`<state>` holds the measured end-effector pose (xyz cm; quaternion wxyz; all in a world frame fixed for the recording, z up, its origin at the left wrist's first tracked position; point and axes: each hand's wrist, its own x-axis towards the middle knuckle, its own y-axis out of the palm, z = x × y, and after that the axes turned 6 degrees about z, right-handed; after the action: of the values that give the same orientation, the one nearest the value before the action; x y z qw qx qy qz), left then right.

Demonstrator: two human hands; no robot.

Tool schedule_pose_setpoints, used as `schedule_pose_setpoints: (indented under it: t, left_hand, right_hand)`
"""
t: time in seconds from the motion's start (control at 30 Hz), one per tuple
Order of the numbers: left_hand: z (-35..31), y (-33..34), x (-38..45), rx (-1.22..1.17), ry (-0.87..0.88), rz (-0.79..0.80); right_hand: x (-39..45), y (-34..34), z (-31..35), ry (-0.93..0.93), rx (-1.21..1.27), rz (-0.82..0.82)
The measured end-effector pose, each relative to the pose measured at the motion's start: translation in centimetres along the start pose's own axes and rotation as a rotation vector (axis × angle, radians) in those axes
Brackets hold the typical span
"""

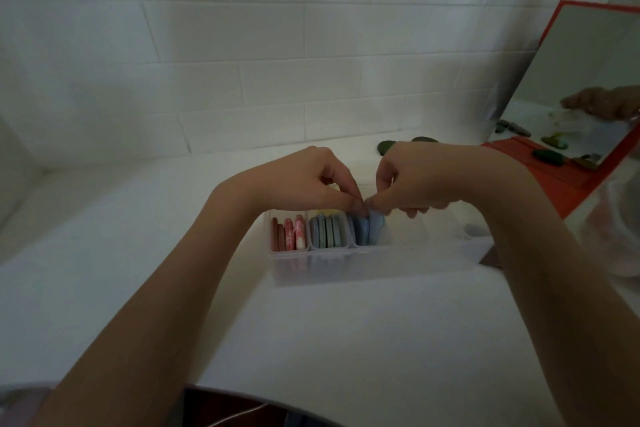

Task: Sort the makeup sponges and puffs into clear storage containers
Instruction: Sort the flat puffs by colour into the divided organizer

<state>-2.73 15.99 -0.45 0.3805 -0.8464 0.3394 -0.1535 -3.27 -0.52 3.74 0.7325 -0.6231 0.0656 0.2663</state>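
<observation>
A clear divided container (346, 265) sits on the white counter. Its left compartment holds red and pink puffs (289, 234) standing on edge, the middle one grey-blue puffs (327, 230), and the third one blue puffs (369, 230). My left hand (311, 180) and my right hand (422, 177) meet above the third compartment. Both pinch the top edges of the blue puffs with curled fingertips. The compartments further right look empty and are partly hidden by my right forearm.
Dark green puffs (384, 146) lie on the counter behind my hands. A red-framed mirror (588, 87) leans at the right and reflects a hand and more puffs. A clear tub (620, 236) stands at the right edge. A tiled wall closes the back.
</observation>
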Motion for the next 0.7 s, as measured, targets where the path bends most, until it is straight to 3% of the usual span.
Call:
schedule_pose_setpoints:
  t: [0.2,0.27,0.37,0.43,0.7]
  left_hand:
    - [0.18,0.06,-0.03,-0.044,-0.035,-0.011]
    - [0.29,-0.02,-0.05,-0.058,-0.035,-0.012]
    - [0.25,-0.08,-0.11,-0.071,-0.028,-0.003]
    - [0.25,-0.09,-0.13,-0.071,-0.025,0.002]
    - [0.34,-0.25,-0.13,-0.119,-0.019,0.030]
  right_hand:
    - [-0.18,-0.09,0.47,-0.098,0.045,-0.242]
    - [-0.32,-0.25,0.41,-0.121,0.033,-0.187]
    - [-0.56,-0.04,0.43,-0.112,-0.050,0.059]
    - [-0.54,0.15,0.41,-0.099,-0.063,0.129]
    - [-0.59,-0.56,0.02,-0.048,0.072,-0.038]
